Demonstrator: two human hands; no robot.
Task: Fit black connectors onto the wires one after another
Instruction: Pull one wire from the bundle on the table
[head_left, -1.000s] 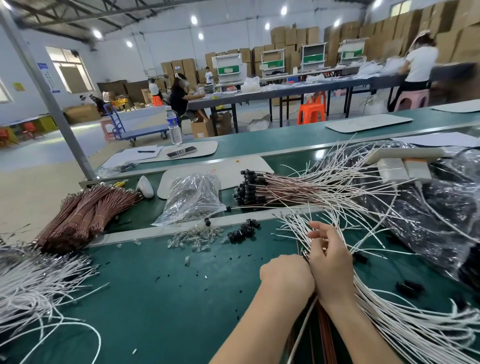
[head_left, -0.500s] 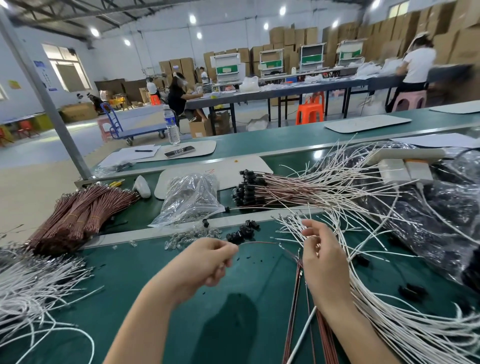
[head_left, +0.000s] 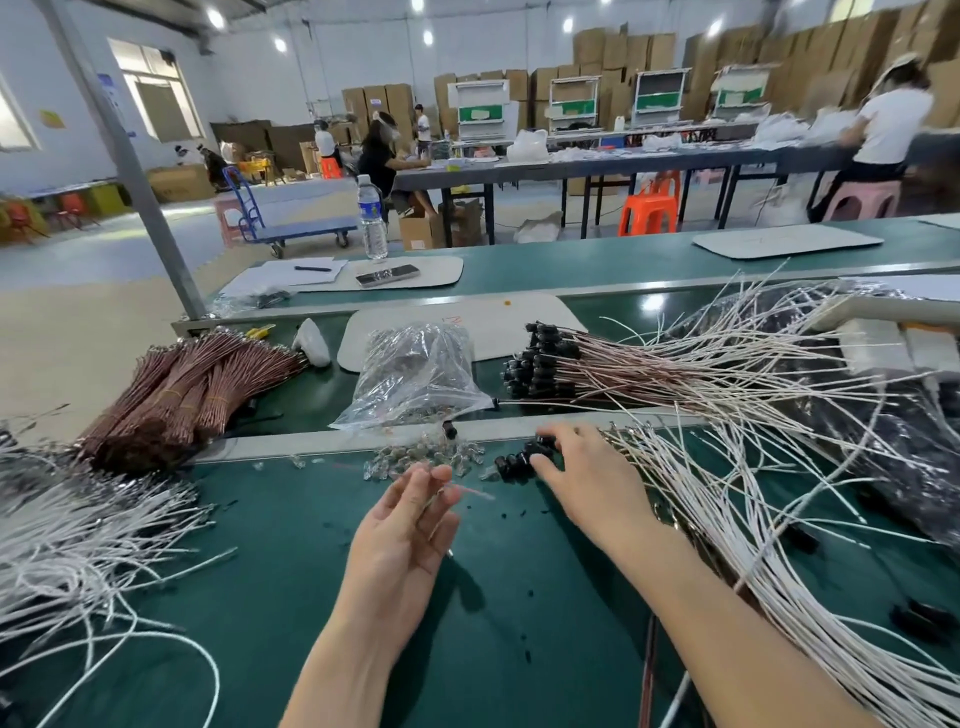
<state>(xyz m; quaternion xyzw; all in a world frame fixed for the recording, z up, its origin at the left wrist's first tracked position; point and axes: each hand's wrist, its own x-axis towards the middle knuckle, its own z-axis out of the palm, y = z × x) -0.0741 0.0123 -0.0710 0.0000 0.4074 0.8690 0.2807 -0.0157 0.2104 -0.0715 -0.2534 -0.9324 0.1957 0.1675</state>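
Observation:
A small heap of black connectors lies on the green mat just in front of the metal rail. My right hand reaches over it, thumb and curled fingers closing on connectors at the heap's right end. My left hand hovers to the left, palm turned inward, and pinches a thin brown wire that is blurred by motion. A fan of white wires spreads under and to the right of my right forearm. Beyond the rail lies a bundle of wires with black connectors fitted.
Small clear parts are scattered left of the connectors, with a clear plastic bag behind them. Tied brown wire bundles lie at the left, loose white wires at the near left, and a dark plastic bag at the right.
My left hand drew one brown wire out of the bundle and carried it left. My right hand let go of the bundle and moved forward onto the heap of black connectors.

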